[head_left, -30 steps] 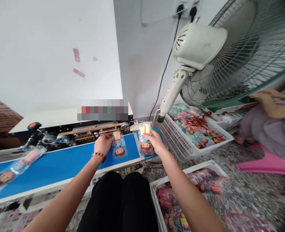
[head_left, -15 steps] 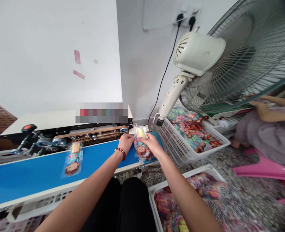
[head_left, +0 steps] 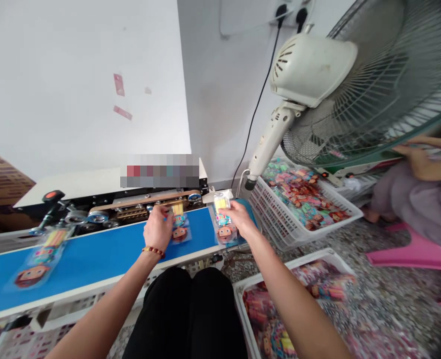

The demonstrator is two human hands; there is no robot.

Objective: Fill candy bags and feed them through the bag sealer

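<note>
On the blue conveyor belt [head_left: 111, 243] lies a clear packet [head_left: 180, 233] with a brown cartoon face and yellow sticks. My left hand [head_left: 157, 229], wearing a beaded bracelet, is closed at this packet's upper left edge, fingertips pinched there and partly hidden. At the belt's right end, my right hand [head_left: 241, 218] grips a small stack of similar packets [head_left: 226, 233] by the side, thumb on top. Farther left on the belt rests another packet [head_left: 37, 271], slightly blurred, its sticks end beside the machine's rollers.
A sealing machine [head_left: 145, 199] with wheels and a band runs along the belt's back edge. White baskets [head_left: 276, 234] full of packets stand at the right, another basket [head_left: 243, 294] by my knees. A fan [head_left: 310, 75] looms upper right; a person [head_left: 411, 184] sits beyond.
My left hand has moved left along the belt, with a packet now beside its fingers. The earlier packet on the belt has travelled left. My right hand stays with the stack.
</note>
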